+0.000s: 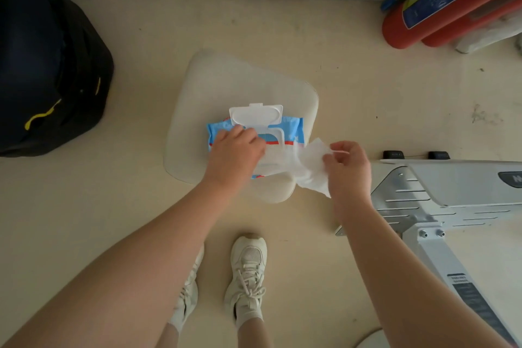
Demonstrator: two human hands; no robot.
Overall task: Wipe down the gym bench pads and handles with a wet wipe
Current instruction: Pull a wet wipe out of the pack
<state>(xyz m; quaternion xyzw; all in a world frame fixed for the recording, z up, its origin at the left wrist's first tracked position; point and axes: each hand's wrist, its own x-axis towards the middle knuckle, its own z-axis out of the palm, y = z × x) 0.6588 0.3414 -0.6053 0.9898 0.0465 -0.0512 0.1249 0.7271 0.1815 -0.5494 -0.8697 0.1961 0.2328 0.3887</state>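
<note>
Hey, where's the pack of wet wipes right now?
In the head view the wipes pack lies centre frame on the cream bench pad, lid flipped open, under the left hand, directly ahead of the shoes.

My left hand covers the near-left part of the wipes pack, and I can't read its print. The wet wipe hides the pack's near-right corner. The bench frame runs off the right edge, the black bag off the left, its label too blurred to read.
</note>
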